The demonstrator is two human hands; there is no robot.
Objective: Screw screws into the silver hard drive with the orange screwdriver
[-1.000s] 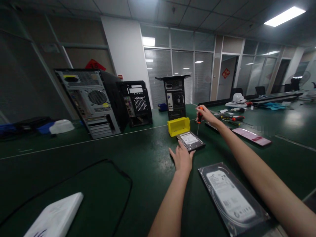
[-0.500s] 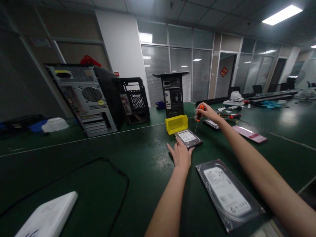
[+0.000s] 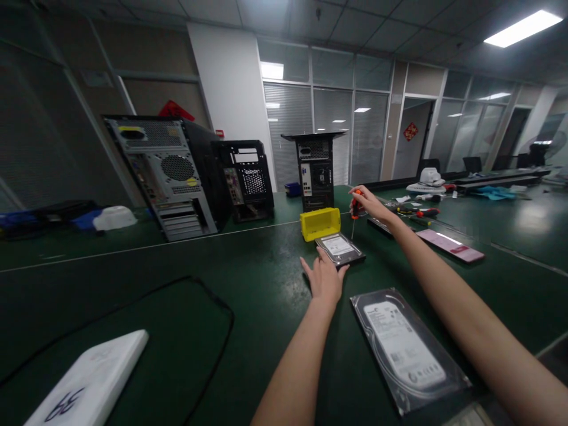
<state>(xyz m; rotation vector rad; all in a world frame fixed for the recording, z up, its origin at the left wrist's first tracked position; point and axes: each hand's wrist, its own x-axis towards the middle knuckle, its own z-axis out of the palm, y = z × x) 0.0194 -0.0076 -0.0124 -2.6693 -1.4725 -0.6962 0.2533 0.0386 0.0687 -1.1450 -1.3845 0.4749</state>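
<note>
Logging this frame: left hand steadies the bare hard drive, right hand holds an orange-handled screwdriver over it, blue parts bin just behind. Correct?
Not quite: the parts bin behind the bare hard drive is yellow, not blue, as the head view shows. The left hand steadies the drive; the right hand holds the orange-handled screwdriver.

left hand (image 3: pixel 326 278) flat, palm down, fingers spread forward; right hand (image 3: pixel 370 204) farther ahead, fingers pinched closed, both forearms outstretched.

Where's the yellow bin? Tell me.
The yellow bin sits mid-table on the green table, just behind the bare hard drive that the left hand touches, and in front of the middle computer case.
</note>
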